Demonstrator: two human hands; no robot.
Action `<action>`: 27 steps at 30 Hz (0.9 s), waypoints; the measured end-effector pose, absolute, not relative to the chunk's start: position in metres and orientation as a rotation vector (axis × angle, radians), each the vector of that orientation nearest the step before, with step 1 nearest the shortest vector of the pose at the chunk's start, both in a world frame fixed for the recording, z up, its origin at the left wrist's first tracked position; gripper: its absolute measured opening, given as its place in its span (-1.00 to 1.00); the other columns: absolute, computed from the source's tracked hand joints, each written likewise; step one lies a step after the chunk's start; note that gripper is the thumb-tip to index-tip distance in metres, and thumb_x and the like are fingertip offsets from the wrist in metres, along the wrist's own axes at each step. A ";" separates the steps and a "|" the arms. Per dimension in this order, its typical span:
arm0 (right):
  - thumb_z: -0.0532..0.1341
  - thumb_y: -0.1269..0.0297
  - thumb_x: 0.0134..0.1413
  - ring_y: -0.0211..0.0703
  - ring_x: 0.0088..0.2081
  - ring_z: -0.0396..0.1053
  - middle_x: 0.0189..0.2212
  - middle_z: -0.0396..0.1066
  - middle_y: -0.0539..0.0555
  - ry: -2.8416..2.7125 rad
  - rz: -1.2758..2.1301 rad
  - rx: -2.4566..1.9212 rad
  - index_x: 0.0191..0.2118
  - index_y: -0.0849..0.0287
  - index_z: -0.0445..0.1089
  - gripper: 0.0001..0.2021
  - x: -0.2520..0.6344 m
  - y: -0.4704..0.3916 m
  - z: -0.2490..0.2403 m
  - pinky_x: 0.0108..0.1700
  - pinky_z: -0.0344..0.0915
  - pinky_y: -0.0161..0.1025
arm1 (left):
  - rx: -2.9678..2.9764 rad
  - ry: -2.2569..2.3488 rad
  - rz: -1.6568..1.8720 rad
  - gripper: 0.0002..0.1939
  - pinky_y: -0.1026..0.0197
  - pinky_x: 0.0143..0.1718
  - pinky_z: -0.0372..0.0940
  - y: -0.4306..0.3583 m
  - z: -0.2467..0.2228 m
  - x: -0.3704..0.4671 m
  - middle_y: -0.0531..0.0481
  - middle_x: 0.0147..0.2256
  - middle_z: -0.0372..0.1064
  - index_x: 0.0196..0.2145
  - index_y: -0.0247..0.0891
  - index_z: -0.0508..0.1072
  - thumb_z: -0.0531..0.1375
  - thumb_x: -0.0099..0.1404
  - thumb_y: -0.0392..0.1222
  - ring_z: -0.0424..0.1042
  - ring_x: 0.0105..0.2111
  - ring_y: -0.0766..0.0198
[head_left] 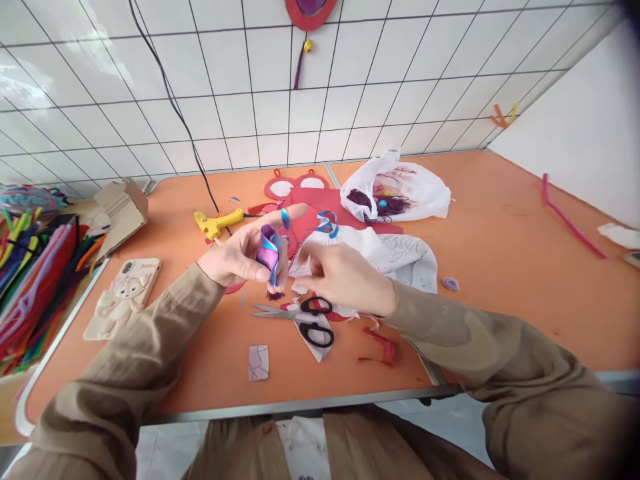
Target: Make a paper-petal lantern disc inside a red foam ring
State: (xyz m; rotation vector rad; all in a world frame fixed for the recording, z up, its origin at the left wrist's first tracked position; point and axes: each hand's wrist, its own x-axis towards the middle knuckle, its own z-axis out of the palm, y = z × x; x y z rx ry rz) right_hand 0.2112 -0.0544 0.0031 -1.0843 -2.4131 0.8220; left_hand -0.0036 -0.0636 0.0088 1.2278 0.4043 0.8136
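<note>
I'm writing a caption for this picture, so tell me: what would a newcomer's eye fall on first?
Probably the shiny blue-purple ribbon, curled in the left hand near the picture's middle. Next might come the yellow glue gun on the orange table beyond that hand, and the black-handled scissors lying nearer the wearer. The colourful strips heaped at the far left also stand out.

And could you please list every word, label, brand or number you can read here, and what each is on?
None can be read with certainty.
Bag: red print, too creased and blurred to read.
Phone case: small pinkish lettering near the top, too small to read.
White shirt: faint marks, too blurred to tell whether they are letters.
</note>
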 end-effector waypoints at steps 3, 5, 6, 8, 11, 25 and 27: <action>0.37 0.25 -0.08 -0.26 -0.49 0.28 -0.54 0.28 -0.13 -2.041 1.312 -0.766 -0.07 0.16 0.31 -0.58 0.209 -0.039 -0.007 -0.44 0.17 -0.30 | 1.201 0.413 0.739 -0.01 0.23 -0.50 0.40 -0.066 0.002 0.003 0.09 -0.53 0.46 0.35 -0.14 0.14 0.44 0.01 -0.30 0.55 -0.51 0.16; 0.34 0.18 -0.06 -0.31 -0.55 0.22 -0.58 0.26 -0.11 -1.974 1.543 -0.643 -0.26 0.19 0.35 -0.73 0.208 -0.031 -0.014 -0.49 0.16 -0.31 | 1.191 0.442 0.717 -0.02 0.22 -0.46 0.44 -0.065 -0.001 0.007 0.06 -0.51 0.49 0.35 -0.17 0.14 0.44 0.03 -0.30 0.58 -0.44 0.12; 0.32 0.17 -0.03 -0.34 -0.58 0.20 -0.60 0.26 -0.11 -1.958 1.590 -0.641 -0.37 0.20 0.34 -0.78 0.208 -0.028 -0.017 -0.52 0.14 -0.32 | 1.187 0.462 0.708 -0.02 0.22 -0.45 0.45 -0.064 -0.003 0.008 0.04 -0.51 0.51 0.35 -0.18 0.14 0.44 0.03 -0.31 0.59 -0.43 0.11; 0.30 0.18 -0.02 -0.38 -0.62 0.15 -0.63 0.23 -0.11 -1.920 1.598 -0.665 -0.49 0.20 0.31 -0.77 0.210 -0.023 -0.018 -0.55 0.10 -0.33 | 1.167 0.512 0.698 -0.01 0.24 -0.45 0.46 -0.062 -0.005 0.009 0.02 -0.49 0.52 0.35 -0.21 0.13 0.44 0.02 -0.34 0.59 -0.43 0.14; 0.28 0.23 0.01 -0.39 -0.63 0.13 -0.68 0.19 -0.14 -1.851 1.450 -0.723 -0.48 0.20 0.32 -0.81 0.216 -0.011 -0.014 -0.55 0.09 -0.35 | 1.105 0.607 0.724 0.04 0.29 -0.45 0.46 -0.059 -0.010 0.010 0.01 -0.47 0.53 0.37 -0.24 0.07 0.44 0.02 -0.37 0.57 -0.45 0.20; 0.29 0.53 -0.02 -0.06 -0.14 0.39 -0.06 0.40 0.19 -2.607 0.235 -1.186 -0.01 0.21 0.48 -0.61 0.249 0.052 -0.036 -0.20 0.22 -0.24 | 0.950 0.952 0.737 -0.14 0.28 -0.36 0.49 -0.052 -0.012 0.005 0.03 -0.45 0.50 0.29 -0.38 0.22 0.36 0.04 -0.50 0.58 -0.43 0.24; 0.23 0.53 0.06 -0.06 -0.12 0.41 -0.09 0.43 0.19 -2.676 0.146 -1.151 -0.04 0.24 0.51 -0.68 0.247 0.053 -0.041 -0.19 0.23 -0.24 | 0.959 0.948 0.747 -0.17 0.29 -0.37 0.49 -0.052 -0.009 0.004 0.04 -0.46 0.50 0.27 -0.38 0.23 0.34 0.04 -0.51 0.59 -0.42 0.24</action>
